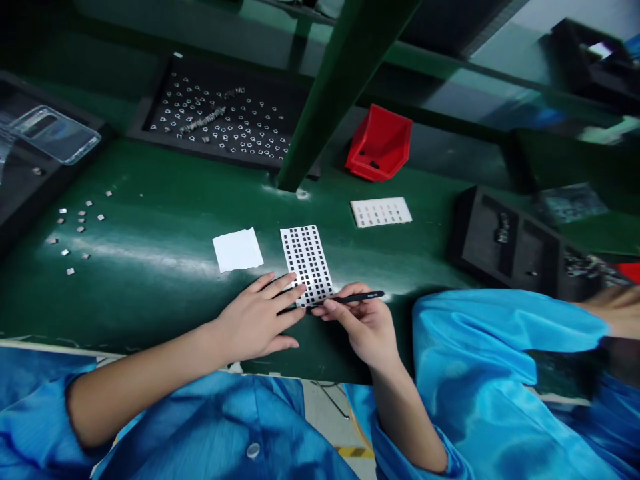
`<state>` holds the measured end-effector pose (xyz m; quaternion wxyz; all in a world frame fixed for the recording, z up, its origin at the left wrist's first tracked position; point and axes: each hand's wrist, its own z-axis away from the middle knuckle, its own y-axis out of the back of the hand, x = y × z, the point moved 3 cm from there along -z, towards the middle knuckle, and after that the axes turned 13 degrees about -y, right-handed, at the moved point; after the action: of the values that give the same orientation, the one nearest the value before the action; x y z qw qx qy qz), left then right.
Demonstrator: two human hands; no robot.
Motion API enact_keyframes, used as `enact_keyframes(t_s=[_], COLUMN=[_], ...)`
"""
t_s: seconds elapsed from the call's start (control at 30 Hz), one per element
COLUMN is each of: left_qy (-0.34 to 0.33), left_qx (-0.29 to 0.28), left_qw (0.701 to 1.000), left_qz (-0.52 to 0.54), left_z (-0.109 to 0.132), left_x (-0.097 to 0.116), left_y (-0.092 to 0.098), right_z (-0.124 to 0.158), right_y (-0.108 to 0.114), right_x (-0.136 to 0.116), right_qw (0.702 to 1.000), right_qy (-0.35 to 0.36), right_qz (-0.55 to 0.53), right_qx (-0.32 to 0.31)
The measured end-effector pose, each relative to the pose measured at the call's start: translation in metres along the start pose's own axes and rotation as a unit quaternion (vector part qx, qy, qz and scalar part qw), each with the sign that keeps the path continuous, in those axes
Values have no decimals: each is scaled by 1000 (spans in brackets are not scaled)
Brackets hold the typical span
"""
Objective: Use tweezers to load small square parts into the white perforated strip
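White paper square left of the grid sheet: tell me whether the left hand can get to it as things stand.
Probably yes. The left hand lies open and flat on the green table, just short of the white paper square; only bare tabletop lies between them.

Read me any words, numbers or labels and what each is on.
None can be read.
On the slim black tool in the right hand: a tiny pale mark, too small to read.
On the white sheet of black squares touched by the left hand: no lettering.
On the smaller white card: faint rows, too blurred to read.
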<state>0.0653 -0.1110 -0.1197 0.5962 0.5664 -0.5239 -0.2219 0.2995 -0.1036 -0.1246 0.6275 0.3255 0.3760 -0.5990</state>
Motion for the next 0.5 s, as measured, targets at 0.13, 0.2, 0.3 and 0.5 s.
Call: enact_keyframes(t_s=[0.13,0.2,0.3,0.5], left_qy=[-13,-19,-21,48], left_qx=[20,55,157,242], left_qw=[999,998,987,968], left_qz=[21,31,39,33], left_z=[3,4,9,67], left_x=[-3,-2,1,-3], left_y=[0,1,9,54], right_z=[-4,-7,-16,-58], right_y=[10,7,-9,-48], right_x=[-16,-34,-63,-69], right_qw=[998,996,992,984], right_qy=[38,62,113,134], right_qz=[-47,-53,-55,38], right_qx=[22,22,9,-111])
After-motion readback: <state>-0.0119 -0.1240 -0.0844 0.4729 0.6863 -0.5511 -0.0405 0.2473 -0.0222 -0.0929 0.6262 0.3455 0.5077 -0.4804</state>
